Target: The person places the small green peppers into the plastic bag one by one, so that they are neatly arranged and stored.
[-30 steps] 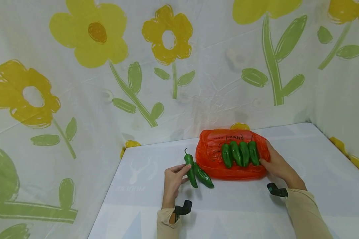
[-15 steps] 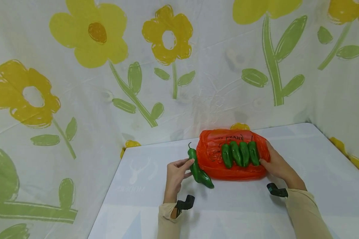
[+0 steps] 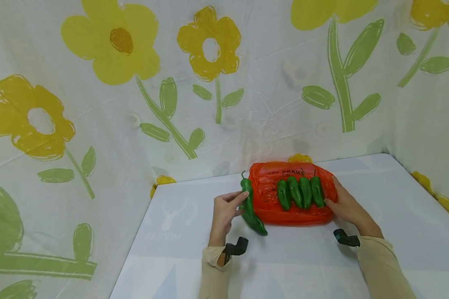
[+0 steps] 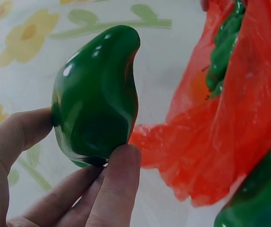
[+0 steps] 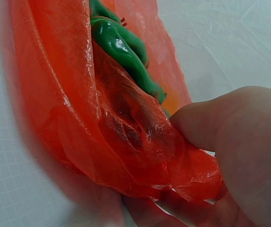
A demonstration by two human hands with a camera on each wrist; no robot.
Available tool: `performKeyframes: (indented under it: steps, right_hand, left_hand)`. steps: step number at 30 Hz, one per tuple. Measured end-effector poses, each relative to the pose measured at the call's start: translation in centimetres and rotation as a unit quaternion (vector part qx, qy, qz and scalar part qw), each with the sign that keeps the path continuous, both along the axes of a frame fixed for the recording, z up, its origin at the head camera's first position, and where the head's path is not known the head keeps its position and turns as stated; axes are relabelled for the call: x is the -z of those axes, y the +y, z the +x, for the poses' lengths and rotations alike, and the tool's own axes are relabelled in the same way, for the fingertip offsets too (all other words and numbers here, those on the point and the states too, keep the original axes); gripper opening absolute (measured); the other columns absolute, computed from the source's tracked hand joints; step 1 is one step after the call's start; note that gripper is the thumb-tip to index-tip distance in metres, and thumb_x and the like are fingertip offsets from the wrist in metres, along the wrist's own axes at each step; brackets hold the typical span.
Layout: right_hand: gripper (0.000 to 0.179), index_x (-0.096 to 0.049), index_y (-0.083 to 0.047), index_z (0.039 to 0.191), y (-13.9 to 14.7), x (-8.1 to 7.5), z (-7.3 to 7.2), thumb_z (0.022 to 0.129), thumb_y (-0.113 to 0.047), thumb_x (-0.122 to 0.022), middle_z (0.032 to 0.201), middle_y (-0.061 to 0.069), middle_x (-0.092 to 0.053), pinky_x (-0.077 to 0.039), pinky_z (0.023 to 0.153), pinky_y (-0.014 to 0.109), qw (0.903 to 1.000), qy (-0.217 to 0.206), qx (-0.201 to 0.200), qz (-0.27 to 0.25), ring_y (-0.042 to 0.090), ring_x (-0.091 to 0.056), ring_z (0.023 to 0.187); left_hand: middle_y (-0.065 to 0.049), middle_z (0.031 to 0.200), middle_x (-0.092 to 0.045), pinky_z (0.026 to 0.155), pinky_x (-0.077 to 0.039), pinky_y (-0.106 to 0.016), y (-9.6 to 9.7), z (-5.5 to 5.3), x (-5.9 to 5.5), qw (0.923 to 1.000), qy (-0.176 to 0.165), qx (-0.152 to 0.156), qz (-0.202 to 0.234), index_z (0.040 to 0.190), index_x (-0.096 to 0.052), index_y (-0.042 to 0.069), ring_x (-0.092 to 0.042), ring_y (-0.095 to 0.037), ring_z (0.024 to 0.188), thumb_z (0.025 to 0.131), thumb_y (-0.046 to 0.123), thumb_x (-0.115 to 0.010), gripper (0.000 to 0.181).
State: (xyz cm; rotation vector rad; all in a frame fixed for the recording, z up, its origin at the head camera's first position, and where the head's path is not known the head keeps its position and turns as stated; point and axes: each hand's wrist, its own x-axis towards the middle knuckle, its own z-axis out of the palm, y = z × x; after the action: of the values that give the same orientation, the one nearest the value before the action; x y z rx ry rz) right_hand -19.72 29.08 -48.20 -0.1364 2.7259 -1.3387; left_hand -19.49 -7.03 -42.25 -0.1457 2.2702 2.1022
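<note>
My left hand (image 3: pixel 224 209) pinches a glossy green chili pepper (image 4: pixel 95 90) between thumb and fingers, stem pointing up and away, just left of the red plastic bag (image 3: pixel 271 214). A second green pepper (image 3: pixel 261 228) lies at the bag's front left corner, partly hidden by the held one in the head view. Several green peppers (image 3: pixel 294 192) sit in a row on the spread red plastic, toward its right half. At the bag's right edge, my right hand (image 3: pixel 346 207) grips the crumpled plastic, thumb above and fingers beneath, as the right wrist view shows.
The white table (image 3: pixel 292 257) has faint printed patterns and carries the bag near its back edge. Behind and on both sides hangs a white curtain (image 3: pixel 269 104) with yellow flowers. A black wrist camera (image 3: pixel 236 247) sits on the left wrist.
My left hand has moved right and slightly away with its pepper, bringing it to the bag's left edge and over part of the lying pepper. My right hand has kept its grip without moving.
</note>
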Motion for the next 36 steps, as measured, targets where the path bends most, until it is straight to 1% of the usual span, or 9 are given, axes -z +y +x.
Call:
performKeyframes:
  steps: [6, 10, 17, 22, 29, 36]
  right_hand:
    - [0.095, 0.013, 0.000, 0.163, 0.1, 0.1, 0.0, 0.100, -0.007, -0.057, 0.167, 0.037, -0.009, -0.030, 0.111, 0.076, 1.0000, 0.003, 0.000, 0.002, 0.061, -0.021, 0.148]
    - [0.094, 0.014, -0.001, 0.162, 0.1, 0.2, 0.0, 0.101, -0.007, -0.057, 0.167, 0.037, -0.008, -0.029, 0.112, 0.076, 1.0000, -0.003, 0.002, 0.004, 0.062, -0.019, 0.148]
    - [0.095, 0.014, -0.001, 0.163, 0.1, 0.4, -0.1, 0.100, -0.007, -0.057, 0.168, 0.036, -0.008, -0.030, 0.112, 0.076, 1.0000, -0.001, 0.000, 0.000, 0.061, -0.020, 0.148]
    - [0.095, 0.015, 0.000, 0.162, 0.2, 0.4, -0.1, 0.100, -0.007, -0.056, 0.167, 0.037, -0.007, -0.029, 0.112, 0.076, 1.0000, -0.002, 0.000, 0.003, 0.062, -0.019, 0.148]
    - [0.095, 0.014, -0.001, 0.163, 0.1, 0.2, 0.1, 0.100, -0.007, -0.057, 0.167, 0.037, -0.010, -0.032, 0.111, 0.075, 1.0000, 0.001, 0.001, 0.001, 0.061, -0.022, 0.147]
    - [0.095, 0.014, -0.001, 0.163, 0.0, 0.1, 0.0, 0.100, -0.007, -0.057, 0.167, 0.037, -0.010, -0.032, 0.111, 0.075, 1.0000, 0.000, 0.002, 0.000, 0.061, -0.022, 0.147]
  left_hand:
    - [-0.015, 0.105, -0.079, 0.074, -0.065, -0.037, 0.9, -0.4, -0.5, 0.9998, 0.003, 0.015, 0.011, 0.114, -0.077, -0.002, -0.075, -0.013, 0.077, 0.088, 0.033, -0.082, 0.044]
    - [-0.014, 0.103, -0.079, 0.075, -0.065, -0.040, 1.5, -0.7, -0.6, 0.9994, 0.004, 0.026, 0.021, 0.114, -0.077, -0.002, -0.074, -0.012, 0.080, 0.087, 0.032, -0.082, 0.044]
    - [-0.011, 0.101, -0.078, 0.073, -0.065, -0.038, 2.6, -1.2, -0.8, 0.9993, -0.008, 0.029, 0.021, 0.110, -0.078, -0.002, -0.074, -0.012, 0.082, 0.087, 0.032, -0.083, 0.041]
    - [-0.011, 0.102, -0.078, 0.074, -0.065, -0.039, 3.4, -1.5, -0.8, 0.9990, -0.008, 0.036, 0.025, 0.109, -0.079, -0.001, -0.075, -0.013, 0.082, 0.087, 0.032, -0.083, 0.039]
    - [-0.013, 0.104, -0.079, 0.075, -0.065, -0.041, 4.9, -1.8, -0.9, 0.9990, -0.001, 0.044, 0.010, 0.108, -0.079, 0.000, -0.075, -0.014, 0.084, 0.088, 0.032, -0.082, 0.039]
    - [-0.013, 0.105, -0.079, 0.074, -0.065, -0.040, 6.0, -2.2, -0.3, 0.9987, 0.002, 0.050, -0.011, 0.110, -0.079, 0.000, -0.074, -0.013, 0.082, 0.089, 0.032, -0.081, 0.039]
